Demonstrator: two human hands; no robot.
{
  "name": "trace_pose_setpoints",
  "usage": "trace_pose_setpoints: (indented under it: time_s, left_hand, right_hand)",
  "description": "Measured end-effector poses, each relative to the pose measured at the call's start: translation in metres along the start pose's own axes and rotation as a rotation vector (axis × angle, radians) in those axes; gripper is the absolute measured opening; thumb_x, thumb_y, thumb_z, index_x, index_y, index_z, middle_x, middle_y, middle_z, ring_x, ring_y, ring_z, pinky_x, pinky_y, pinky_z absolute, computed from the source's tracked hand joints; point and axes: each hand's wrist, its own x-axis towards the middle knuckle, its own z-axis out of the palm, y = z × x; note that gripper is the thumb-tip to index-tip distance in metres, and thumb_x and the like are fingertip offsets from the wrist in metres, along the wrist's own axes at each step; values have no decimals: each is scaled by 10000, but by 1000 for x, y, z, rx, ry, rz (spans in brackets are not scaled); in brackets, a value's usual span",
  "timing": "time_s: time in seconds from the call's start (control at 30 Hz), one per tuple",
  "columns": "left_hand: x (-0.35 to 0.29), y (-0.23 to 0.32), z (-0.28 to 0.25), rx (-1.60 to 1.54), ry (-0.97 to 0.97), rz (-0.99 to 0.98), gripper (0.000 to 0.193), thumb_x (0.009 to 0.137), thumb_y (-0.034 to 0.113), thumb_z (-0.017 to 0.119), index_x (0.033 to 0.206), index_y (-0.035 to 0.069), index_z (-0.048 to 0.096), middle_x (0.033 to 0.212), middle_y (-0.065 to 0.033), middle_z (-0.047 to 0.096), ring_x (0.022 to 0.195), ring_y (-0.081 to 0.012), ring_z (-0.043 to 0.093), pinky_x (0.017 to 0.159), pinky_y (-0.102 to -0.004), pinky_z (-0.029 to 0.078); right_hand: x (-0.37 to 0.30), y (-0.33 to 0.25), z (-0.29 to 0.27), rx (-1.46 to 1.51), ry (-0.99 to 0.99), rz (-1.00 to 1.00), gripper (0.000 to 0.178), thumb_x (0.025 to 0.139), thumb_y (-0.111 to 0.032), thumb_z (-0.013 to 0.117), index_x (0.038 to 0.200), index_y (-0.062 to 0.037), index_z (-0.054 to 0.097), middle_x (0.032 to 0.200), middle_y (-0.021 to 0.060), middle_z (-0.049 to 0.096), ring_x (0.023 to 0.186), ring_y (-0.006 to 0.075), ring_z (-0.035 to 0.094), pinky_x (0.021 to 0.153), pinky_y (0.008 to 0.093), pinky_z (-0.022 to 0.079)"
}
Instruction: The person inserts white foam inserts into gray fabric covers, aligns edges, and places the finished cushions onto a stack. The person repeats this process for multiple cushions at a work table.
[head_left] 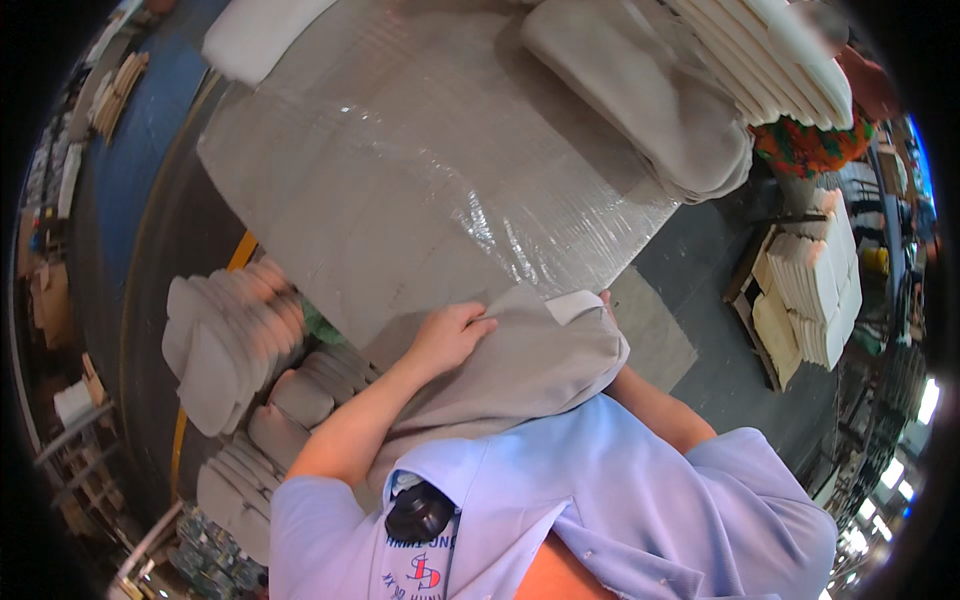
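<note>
In front of my chest is a grey fabric cushion cover (500, 370), its closed, rounded end at the right. A piece of white foam (577, 306) shows at its far edge. My left hand (455, 335) is closed on the cover's far edge, with thumb and fingers pinching the fabric. On the right side, my right hand (607, 299) wraps round the cover's end by the foam; only a bit of its fingers shows, the rest being hidden behind the cover.
A table wrapped in clear plastic (400, 190) lies ahead. Stacked grey covers (640, 100) and white foam pads (765, 60) sit at its far right, another white pad (262, 40) far left. Grey cushions (235, 335) stand at left, a loaded pallet (760, 300) right. Someone in a floral garment (815, 145) is beyond.
</note>
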Motion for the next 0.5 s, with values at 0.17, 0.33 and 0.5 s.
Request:
trace_pose_setpoints:
  time_s: [0.17, 0.33, 0.5]
  left_hand:
    - [9, -26, -3, -52, -136, -161, 324, 981, 338, 752, 910, 25, 705, 720, -45, 624, 704, -137, 507, 651, -362, 445]
    - [-55, -78, -53, -133, -334, -322, 442, 921, 455, 797, 874, 26, 700, 692, -43, 595, 666, -155, 491, 618, -405, 431]
    - [-97, -114, -25, -187, -32, -315, 452, 892, 455, 822, 914, 14, 730, 735, -63, 648, 684, -165, 537, 651, -372, 476]
  right_hand:
    - [-8, -5, 7, -62, -64, 83, 903, 1012, -816, 363, 1564, -108, 457, 1564, 200, 517, 1406, 460, 506, 1201, 612, 397]
    - [-31, 1, 30, -226, 40, 71, 835, 1029, -758, 403, 1544, -104, 467, 1526, 182, 519, 1388, 408, 500, 1163, 567, 424]
    - [-14, -10, 6, -393, 64, 55, 689, 1057, -636, 472, 1472, -88, 524, 1398, 152, 564, 1264, 334, 549, 1067, 505, 464]
